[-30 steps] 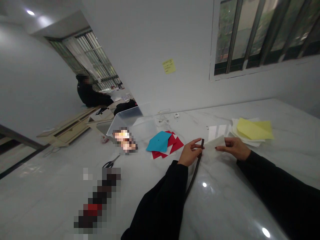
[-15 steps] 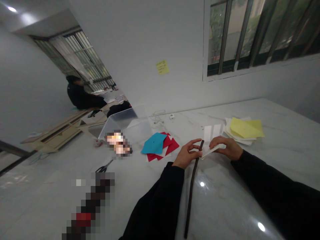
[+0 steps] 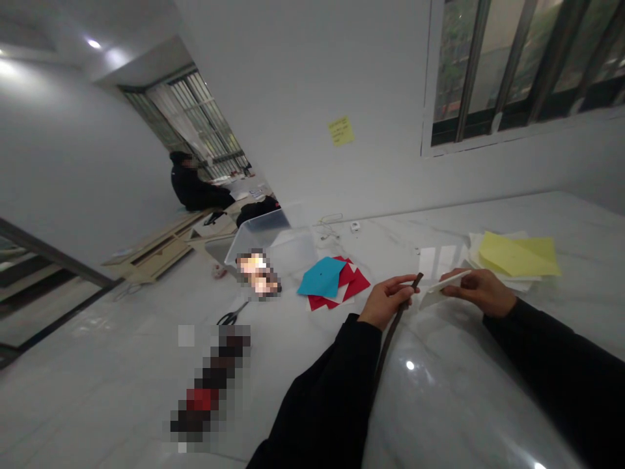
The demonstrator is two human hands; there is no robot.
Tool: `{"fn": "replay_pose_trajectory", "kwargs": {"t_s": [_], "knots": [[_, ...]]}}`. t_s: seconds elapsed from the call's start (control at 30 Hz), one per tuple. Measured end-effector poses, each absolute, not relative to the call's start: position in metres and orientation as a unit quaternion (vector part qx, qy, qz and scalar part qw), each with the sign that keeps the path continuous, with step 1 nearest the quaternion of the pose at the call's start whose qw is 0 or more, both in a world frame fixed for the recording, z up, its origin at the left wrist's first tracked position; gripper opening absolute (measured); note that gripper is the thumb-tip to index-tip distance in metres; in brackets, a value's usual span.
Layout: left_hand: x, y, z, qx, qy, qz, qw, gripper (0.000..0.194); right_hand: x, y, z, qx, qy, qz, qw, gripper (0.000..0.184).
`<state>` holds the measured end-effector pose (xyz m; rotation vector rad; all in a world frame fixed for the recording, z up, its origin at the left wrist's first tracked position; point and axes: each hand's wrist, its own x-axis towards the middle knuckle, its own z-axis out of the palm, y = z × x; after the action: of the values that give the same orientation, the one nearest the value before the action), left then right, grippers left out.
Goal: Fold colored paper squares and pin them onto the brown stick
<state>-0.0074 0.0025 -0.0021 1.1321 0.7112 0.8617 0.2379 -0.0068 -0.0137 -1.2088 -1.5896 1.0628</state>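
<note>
Fingers of the left hand [image 3: 389, 301] pinch a dark brown strip [image 3: 389, 339]; those of the right hand [image 3: 481, 291] grip a white paper piece [image 3: 435, 293].

Strip narrow, gently curved, blunt top end poking just above the left thumb and index finger, remainder slanting down below the hand until the left sleeve [image 3: 327, 384] hides it; paper flat, pale, tilted, seen nearly edge-on, its right part between the right thumb and fingers, its near corner just beside the left fingertips, contact unclear; left of the hands, a blue sheet [image 3: 322, 277] overlapping red sheets [image 3: 360, 280]; beyond the right hand, a yellow sheet [image 3: 520, 254] atop white ones; farther left on the marble-patterned tabletop [image 3: 439, 404], scissors [image 3: 227, 318] near a clear plastic bin [image 3: 299, 247].
</note>
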Motion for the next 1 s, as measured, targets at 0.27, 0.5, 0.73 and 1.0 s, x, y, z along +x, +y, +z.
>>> {"fn": "replay_pose_trajectory", "kwargs": {"t_s": [0.27,0.5,0.73,1.0], "knots": [[-0.008,0.003,-0.001,0.464,0.324,0.392,0.725,0.056,0.229,-0.013,-0.001,-0.479,-0.653,0.409,0.42,0.046],[-0.012,0.003,0.009,0.464,0.306,0.359,0.75,0.055,0.222,-0.019,0.014,-0.418,-0.707,0.382,0.424,0.032],[-0.01,0.001,0.015,0.47,0.284,0.337,0.765,0.045,0.221,-0.018,0.018,-0.374,-0.744,0.311,0.459,0.021],[-0.01,-0.002,0.017,0.474,0.277,0.314,0.774,0.041,0.223,-0.018,0.015,-0.386,-0.71,0.341,0.48,0.022]]}}
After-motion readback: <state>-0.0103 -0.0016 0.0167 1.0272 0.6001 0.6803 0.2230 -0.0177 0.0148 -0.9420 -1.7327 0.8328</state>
